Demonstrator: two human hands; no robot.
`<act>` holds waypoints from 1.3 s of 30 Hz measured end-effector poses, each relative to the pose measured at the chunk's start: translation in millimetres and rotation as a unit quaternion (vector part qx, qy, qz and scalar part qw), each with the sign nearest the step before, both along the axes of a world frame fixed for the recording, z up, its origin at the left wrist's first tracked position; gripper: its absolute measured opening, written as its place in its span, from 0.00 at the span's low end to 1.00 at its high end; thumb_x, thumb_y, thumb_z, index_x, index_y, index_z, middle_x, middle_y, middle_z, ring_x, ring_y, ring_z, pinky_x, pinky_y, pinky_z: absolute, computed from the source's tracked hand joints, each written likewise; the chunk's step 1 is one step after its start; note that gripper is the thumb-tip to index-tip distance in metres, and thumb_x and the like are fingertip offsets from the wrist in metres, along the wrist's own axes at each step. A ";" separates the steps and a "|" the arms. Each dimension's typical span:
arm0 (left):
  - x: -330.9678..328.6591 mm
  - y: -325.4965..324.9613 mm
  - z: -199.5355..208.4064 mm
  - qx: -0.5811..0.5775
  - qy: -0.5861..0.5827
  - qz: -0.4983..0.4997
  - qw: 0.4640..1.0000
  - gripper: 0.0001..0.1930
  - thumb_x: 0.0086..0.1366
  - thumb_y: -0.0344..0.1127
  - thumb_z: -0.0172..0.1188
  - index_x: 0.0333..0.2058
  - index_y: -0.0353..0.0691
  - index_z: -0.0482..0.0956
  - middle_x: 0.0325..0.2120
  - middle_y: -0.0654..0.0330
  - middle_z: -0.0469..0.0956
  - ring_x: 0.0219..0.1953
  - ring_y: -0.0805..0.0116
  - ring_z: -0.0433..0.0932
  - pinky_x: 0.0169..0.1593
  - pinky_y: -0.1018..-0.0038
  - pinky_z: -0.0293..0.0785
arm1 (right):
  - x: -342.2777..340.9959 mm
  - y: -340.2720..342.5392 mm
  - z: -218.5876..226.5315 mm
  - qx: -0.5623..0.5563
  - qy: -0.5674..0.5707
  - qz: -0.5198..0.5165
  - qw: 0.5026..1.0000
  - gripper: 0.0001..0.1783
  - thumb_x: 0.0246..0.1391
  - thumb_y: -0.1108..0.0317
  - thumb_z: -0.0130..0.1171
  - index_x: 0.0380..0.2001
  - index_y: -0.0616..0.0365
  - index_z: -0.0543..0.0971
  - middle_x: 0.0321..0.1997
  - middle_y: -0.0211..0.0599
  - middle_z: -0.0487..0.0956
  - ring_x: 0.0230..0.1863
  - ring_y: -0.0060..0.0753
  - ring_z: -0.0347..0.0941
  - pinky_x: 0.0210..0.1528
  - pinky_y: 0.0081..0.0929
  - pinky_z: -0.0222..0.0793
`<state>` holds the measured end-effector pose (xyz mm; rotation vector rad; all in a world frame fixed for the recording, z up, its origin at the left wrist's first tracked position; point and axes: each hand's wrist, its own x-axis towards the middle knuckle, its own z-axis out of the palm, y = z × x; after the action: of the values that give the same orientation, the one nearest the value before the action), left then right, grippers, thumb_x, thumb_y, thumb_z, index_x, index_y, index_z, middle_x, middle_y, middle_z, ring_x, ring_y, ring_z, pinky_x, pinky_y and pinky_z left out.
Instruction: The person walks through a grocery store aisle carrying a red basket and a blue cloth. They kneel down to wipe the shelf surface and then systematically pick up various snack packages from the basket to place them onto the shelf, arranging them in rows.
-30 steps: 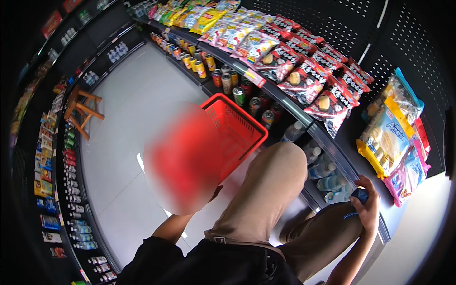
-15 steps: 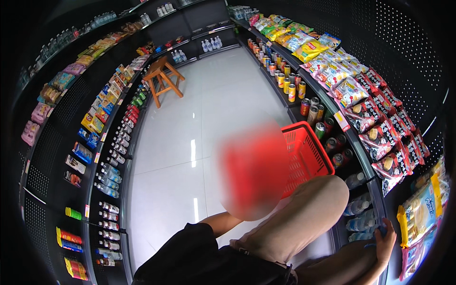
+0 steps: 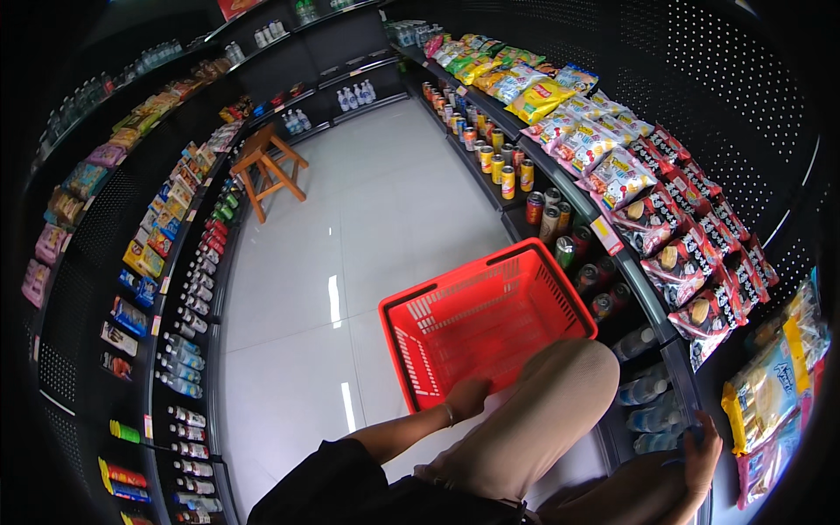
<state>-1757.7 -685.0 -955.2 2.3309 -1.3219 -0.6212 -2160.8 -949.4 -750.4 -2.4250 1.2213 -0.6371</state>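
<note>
A red plastic shopping basket (image 3: 490,278) with slotted sides sits on the floor in front of me, with nothing visible inside it. My left hand (image 3: 468,399) is closed at its near rim, next to my bent knee; the fingertips are partly hidden. Far to the right, my right hand (image 3: 703,457) hangs low beside the shelf end, its fingers curled around something dark blue that is mostly covered. Clear water bottles (image 3: 652,418) lie on the bottom shelf just left of that hand.
Drink cans (image 3: 549,224) line the right lower shelf under snack bags (image 3: 619,179). Bread-like packs (image 3: 770,385) lie at the near right. A wooden stool (image 3: 267,171) stands farther down the tiled aisle (image 3: 367,210). Bottles (image 3: 182,367) and boxed snacks fill the left shelves.
A blurred patch hid much of the basket and my left hand before; both now show. The view has shifted, moving the shelves and stool leftward. My right hand stays in about the same place.
</note>
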 end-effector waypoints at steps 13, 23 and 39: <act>2.1 2.0 -8.7 -0.007 0.033 -0.003 0.999 0.16 0.64 0.47 0.53 0.39 0.39 0.78 0.32 0.43 0.79 0.37 0.40 0.78 0.40 0.53 0.73 | 36.7 -4.2 21.3 0.011 0.070 -0.023 0.997 0.26 0.43 0.78 0.60 0.50 0.58 0.75 0.50 0.45 0.78 0.51 0.51 0.72 0.55 0.39 0.65; -1.2 -0.3 -4.1 0.063 0.013 0.013 0.998 0.19 0.61 0.44 0.53 0.48 0.42 0.77 0.35 0.44 0.80 0.39 0.42 0.79 0.43 0.53 0.74 | 27.5 -16.0 18.3 0.055 0.022 -0.021 0.998 0.24 0.42 0.76 0.60 0.48 0.59 0.77 0.48 0.47 0.79 0.51 0.53 0.73 0.55 0.40 0.66; 48.2 52.7 -114.6 0.102 -0.020 0.005 0.995 0.18 0.64 0.47 0.52 0.28 0.37 0.78 0.25 0.50 0.80 0.28 0.50 0.79 0.36 0.59 0.75 | -11.2 -4.9 46.5 0.109 -0.072 -0.022 0.991 0.25 0.42 0.76 0.61 0.48 0.60 0.75 0.40 0.52 0.80 0.44 0.57 0.75 0.50 0.40 0.68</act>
<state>-1709.5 -632.4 -1069.8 2.5219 -1.3186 -0.7413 -2172.0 -954.3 -703.9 -2.1405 1.2195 -0.6419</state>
